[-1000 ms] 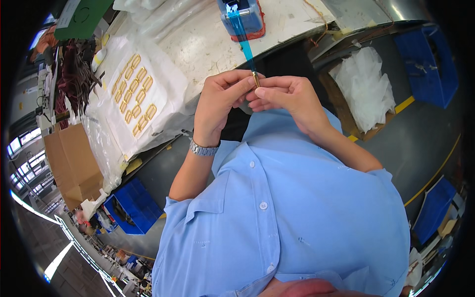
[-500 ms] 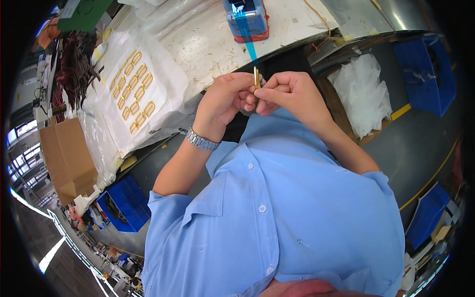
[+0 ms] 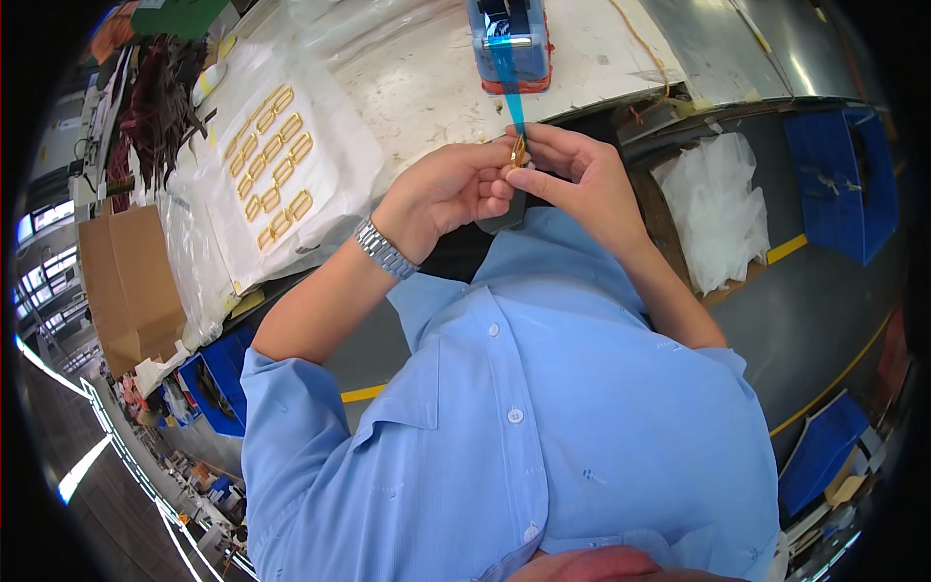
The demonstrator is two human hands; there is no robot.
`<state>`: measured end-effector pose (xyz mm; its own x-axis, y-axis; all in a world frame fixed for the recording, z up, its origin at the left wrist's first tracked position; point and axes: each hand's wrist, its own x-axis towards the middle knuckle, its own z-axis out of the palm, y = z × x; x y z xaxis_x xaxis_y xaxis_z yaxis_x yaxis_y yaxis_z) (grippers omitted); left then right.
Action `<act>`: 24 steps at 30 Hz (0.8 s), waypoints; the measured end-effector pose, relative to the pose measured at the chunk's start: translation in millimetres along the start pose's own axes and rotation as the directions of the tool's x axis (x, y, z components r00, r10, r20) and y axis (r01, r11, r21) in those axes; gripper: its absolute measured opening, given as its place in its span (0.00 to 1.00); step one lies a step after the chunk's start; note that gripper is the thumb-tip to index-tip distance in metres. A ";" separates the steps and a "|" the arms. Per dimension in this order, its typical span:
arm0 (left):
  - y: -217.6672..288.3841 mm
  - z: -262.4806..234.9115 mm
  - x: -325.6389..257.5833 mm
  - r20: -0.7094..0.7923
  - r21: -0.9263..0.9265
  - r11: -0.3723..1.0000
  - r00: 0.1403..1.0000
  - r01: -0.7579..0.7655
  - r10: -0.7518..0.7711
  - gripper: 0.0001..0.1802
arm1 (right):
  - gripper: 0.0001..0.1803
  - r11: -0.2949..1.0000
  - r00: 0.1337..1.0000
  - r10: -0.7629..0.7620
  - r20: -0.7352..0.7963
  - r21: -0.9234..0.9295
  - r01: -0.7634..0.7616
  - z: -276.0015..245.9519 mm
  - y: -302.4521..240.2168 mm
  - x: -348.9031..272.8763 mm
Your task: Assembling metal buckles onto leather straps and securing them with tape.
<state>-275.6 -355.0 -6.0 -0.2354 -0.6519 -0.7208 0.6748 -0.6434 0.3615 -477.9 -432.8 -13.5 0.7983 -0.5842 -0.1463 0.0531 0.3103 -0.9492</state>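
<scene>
While both hands meet at the bench edge, the left hand [image 3: 441, 189] and right hand [image 3: 572, 175] pinch a small gold clip [image 3: 518, 150] against blue tape [image 3: 512, 97] drawn taut from the dispenser [image 3: 511, 39], apparently to wrap it.

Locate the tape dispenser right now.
In the head view, the blue tape dispenser sits top centre on the white table, beyond both hands, its blue tape strip running toward them.

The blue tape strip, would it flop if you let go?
Probably. The thin blue tape strip looks straight only because it is stretched between the blue tape dispenser and the hands. It likely weighs almost nothing and may cling to fingers.
</scene>
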 end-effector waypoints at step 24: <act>-35.9 42.3 -24.5 0.201 0.897 -0.034 0.338 -0.441 0.920 0.05 | 0.20 0.985 0.994 0.027 -0.110 0.170 -0.008 16.8 -3.9 1.8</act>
<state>-323.7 -332.9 23.7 0.4008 -0.8923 0.2079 -0.5465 -0.0507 0.8359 -466.5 -422.4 -5.5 0.7286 -0.6547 -0.2014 0.1481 0.4376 -0.8869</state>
